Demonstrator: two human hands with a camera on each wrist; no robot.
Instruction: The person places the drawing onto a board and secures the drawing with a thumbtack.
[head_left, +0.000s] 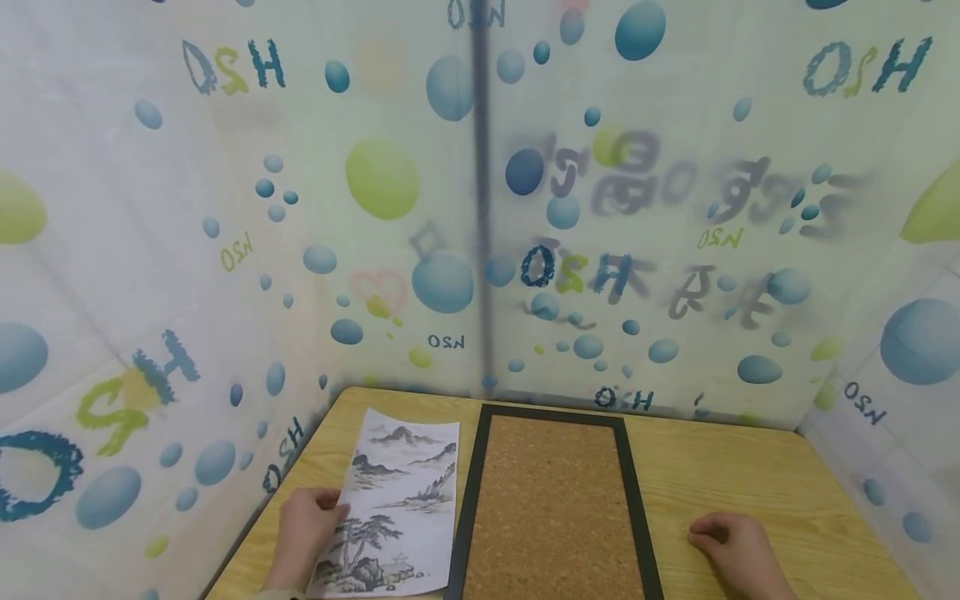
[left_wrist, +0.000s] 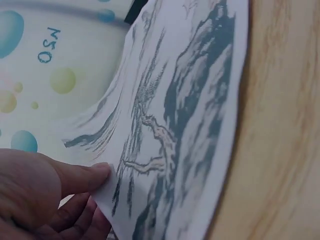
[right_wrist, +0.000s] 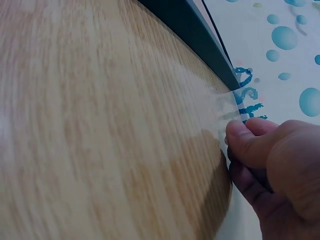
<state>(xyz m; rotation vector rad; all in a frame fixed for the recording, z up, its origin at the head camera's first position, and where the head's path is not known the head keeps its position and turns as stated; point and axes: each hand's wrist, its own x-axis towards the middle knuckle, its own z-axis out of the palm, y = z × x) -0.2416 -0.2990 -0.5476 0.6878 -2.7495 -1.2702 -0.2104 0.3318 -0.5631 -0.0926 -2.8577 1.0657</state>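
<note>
A paper print of an ink landscape (head_left: 420,475), with mountains and trees, lies left of a cork board (head_left: 555,508) with a black frame. My left hand (head_left: 306,521) pinches the print's left edge between thumb and fingers. In the left wrist view the print (left_wrist: 185,125) bends upward toward that hand (left_wrist: 55,195). My right hand (head_left: 738,550) is over the table right of the board, thumb and forefinger tips together. At those fingertips (right_wrist: 239,131) the right wrist view shows the faint outline of a see-through sheet (right_wrist: 226,106); most of it blends into the wood.
The wooden table (head_left: 750,475) extends right of the board. Patterned translucent curtains (head_left: 390,275) with bubbles and H2O lettering close off the back and both sides. A dark vertical pole (head_left: 482,200) shows behind the back curtain.
</note>
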